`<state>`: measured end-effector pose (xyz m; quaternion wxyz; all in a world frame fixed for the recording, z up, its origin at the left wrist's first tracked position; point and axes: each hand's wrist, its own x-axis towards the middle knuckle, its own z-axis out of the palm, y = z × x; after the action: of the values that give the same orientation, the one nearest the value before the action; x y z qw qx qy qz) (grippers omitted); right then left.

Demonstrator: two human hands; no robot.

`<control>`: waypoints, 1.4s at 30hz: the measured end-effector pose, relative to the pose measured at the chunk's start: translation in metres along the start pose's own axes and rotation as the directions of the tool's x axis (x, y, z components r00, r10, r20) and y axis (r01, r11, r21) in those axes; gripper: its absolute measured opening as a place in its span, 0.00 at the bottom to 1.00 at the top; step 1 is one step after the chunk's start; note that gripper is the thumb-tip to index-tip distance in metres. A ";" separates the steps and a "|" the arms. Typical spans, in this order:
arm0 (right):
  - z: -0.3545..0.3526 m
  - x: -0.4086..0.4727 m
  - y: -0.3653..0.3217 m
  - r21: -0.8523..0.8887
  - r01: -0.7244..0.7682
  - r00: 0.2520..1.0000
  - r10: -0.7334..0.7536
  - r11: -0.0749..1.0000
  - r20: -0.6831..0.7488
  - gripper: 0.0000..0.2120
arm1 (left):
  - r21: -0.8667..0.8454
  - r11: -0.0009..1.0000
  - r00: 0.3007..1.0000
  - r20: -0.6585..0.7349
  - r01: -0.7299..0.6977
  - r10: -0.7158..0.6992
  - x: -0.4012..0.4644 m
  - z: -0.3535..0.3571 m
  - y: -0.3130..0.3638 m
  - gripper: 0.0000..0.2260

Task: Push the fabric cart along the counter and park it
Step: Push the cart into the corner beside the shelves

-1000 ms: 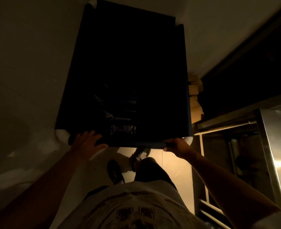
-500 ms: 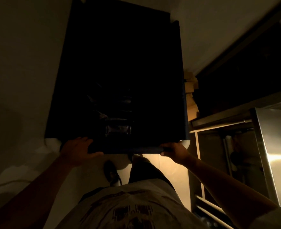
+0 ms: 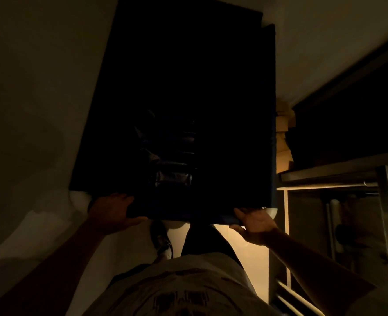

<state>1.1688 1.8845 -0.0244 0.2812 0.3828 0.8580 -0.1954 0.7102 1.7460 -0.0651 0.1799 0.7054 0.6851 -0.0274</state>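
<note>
Fabric cart (image 3: 188,87): dark, deep, on floor just left of steel desk (image 3: 325,176). Near rim gripped by left hand (image 3: 111,212) and right hand (image 3: 254,221), fingers wrapped over edge.

No readable text anywhere; shirt (image 3: 184,295) carries a dark blocky print, too dim and cropped to make out.

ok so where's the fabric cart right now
In the head view the fabric cart fills the centre, directly ahead of the person, its near edge held by the left hand and right hand, with the steel counter to its right.
</note>
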 end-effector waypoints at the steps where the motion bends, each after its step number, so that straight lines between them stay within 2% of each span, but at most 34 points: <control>1: 0.002 0.001 0.000 -0.010 -0.006 1.000 0.006 1.000 -0.013 0.32 | -0.003 1.000 1.000 -0.004 -0.001 0.001 0.001 -0.001 0.000 0.41; 6: 0.006 0.004 0.002 -0.048 0.014 0.997 -0.018 0.999 -0.076 0.33 | 0.041 0.999 0.999 -0.045 0.002 0.000 0.002 0.002 0.001 0.41; 10: 0.009 0.004 0.001 -0.085 0.007 0.999 -0.011 0.996 -0.052 0.34 | 0.051 0.999 1.000 -0.024 -0.005 0.007 0.000 0.004 -0.001 0.41; 14: 0.004 0.003 -0.001 -0.098 -0.006 0.999 0.001 0.995 -0.048 0.33 | 0.047 0.999 0.998 -0.058 -0.028 0.030 -0.001 0.007 -0.002 0.40; 21: 0.000 -0.005 -0.006 0.011 -0.015 0.997 0.016 1.000 -0.071 0.29 | 0.013 1.000 0.991 -0.134 -0.001 0.003 -0.002 0.015 -0.005 0.39; 25: 0.010 -0.013 -0.020 0.157 -0.051 0.982 0.079 0.986 -0.173 0.25 | 0.000 0.998 0.980 -0.191 0.057 -0.056 -0.013 0.026 0.003 0.34; 31: 0.032 -0.016 -0.036 0.106 -0.105 0.940 0.133 0.989 -0.315 0.24 | -0.003 0.992 0.950 -0.288 0.129 -0.124 -0.029 0.045 0.035 0.23; 36: 0.039 -0.011 -0.037 0.096 -0.128 0.940 0.152 0.987 -0.307 0.24 | 0.015 0.992 0.931 -0.349 0.122 -0.109 -0.028 0.048 0.037 0.21; 42: 0.043 -0.010 -0.034 0.156 -0.133 0.940 0.175 0.979 -0.293 0.24 | 0.016 0.991 0.952 -0.279 0.132 -0.122 -0.028 0.049 0.035 0.22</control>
<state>1.1626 1.8332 -0.0470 0.1334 0.4924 0.8435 -0.1683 0.7527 1.7052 -0.0951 0.0677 0.6598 0.7468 0.0485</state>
